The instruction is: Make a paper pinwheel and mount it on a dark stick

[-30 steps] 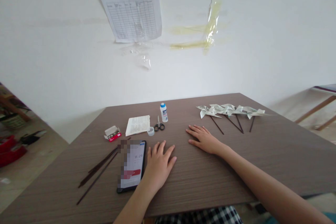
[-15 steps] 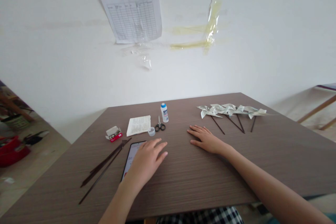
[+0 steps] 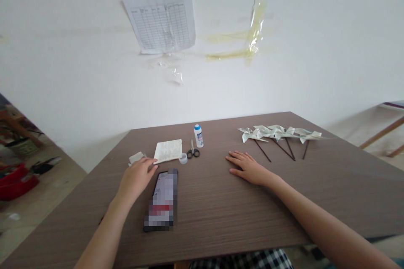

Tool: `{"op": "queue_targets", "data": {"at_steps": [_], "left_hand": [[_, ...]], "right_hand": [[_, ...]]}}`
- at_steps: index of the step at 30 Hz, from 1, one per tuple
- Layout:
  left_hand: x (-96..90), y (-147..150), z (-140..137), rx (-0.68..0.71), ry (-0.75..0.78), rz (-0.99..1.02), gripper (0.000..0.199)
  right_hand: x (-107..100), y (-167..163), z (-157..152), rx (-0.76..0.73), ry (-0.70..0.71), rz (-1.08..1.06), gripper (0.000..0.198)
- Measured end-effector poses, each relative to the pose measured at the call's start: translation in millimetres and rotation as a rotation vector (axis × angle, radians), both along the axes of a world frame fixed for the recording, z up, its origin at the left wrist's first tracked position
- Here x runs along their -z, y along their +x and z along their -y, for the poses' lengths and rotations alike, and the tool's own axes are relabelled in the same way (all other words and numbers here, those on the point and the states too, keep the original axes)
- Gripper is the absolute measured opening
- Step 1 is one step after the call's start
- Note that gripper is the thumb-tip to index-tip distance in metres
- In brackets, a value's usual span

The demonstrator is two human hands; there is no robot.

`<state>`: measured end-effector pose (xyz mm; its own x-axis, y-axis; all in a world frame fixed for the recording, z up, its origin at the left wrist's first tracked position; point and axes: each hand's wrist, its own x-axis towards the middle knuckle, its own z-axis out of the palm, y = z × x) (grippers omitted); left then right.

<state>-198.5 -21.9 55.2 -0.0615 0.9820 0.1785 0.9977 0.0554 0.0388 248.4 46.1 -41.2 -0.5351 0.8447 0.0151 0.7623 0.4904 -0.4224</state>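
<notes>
My left hand (image 3: 137, 176) is over the left part of the table, fingers reaching forward with the thumb apart. Nothing shows in its grip. It covers most of the dark thin sticks and part of the small open box (image 3: 136, 157). Just beyond its fingertips lies a stack of printed paper (image 3: 168, 150), and to its right a phone (image 3: 161, 199) with a lit, blurred screen. My right hand (image 3: 248, 168) rests flat on the tabletop, fingers spread. Nearest to it are several paper pinwheels (image 3: 277, 132) on dark sticks.
Behind the phone are a clear tape roll (image 3: 183, 159), black-handled scissors (image 3: 193, 152) and a white glue bottle (image 3: 198, 136) with a blue cap. The brown table (image 3: 221, 210) meets a white wall with a taped printed sheet (image 3: 160, 21). A red container (image 3: 17, 183) sits on the floor at left.
My left hand has moved left, off the phone and over the sticks and box, uncovering the phone's screen. My right hand has stayed in place.
</notes>
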Motion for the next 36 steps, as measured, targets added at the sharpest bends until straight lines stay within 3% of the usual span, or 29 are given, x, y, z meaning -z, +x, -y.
{"op": "queue_targets", "data": {"at_steps": [7, 15, 24, 29, 36], "left_hand": [[2.6, 15, -33, 0.087, -0.038, -0.037, 0.043], [2.3, 33, -65, 0.084, -0.171, -0.041, 0.037], [6.1, 33, -73, 0.105, -0.203, -0.074, 0.037], [10.5, 29, -76, 0.113, -0.212, -0.08, 0.027], [12.4, 26, -79, 0.114, -0.209, -0.072, 0.035]], "right_hand": [[-1, 0, 2, 0.008, 0.004, 0.004, 0.071], [-6, -1, 3, 0.01, -0.018, 0.006, 0.071], [-7, -1, 3, 0.012, -0.033, 0.02, 0.073], [-8, -1, 3, 0.016, -0.043, 0.013, 0.075], [-3, 0, 1, 0.014, -0.035, -0.013, 0.072]]}}
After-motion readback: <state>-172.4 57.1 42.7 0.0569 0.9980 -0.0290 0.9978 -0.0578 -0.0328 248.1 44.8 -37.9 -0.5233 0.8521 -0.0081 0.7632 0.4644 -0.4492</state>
